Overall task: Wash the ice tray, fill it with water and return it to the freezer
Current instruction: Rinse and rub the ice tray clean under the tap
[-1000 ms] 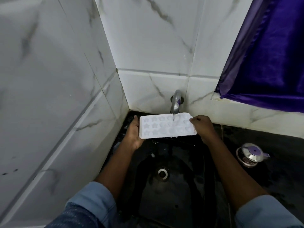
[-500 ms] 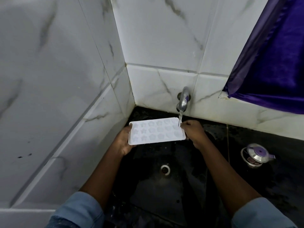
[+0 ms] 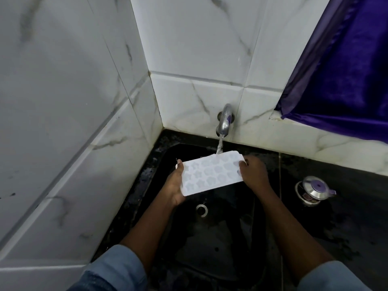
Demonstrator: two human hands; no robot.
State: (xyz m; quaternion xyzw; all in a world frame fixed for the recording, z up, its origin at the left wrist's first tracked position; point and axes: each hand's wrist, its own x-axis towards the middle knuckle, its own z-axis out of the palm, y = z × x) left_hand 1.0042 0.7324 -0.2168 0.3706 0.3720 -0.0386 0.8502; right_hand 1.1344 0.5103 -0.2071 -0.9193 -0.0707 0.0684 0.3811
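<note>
Under tap | ice tray | left hand, right hand gripping ends

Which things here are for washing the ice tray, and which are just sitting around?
For the job:
ice tray, held at its ends by the left hand and right hand
tap
running water landing on the tray
black sink

Just lying about:
small steel pot with a purple-knobbed lid, on the counter
purple curtain
</note>
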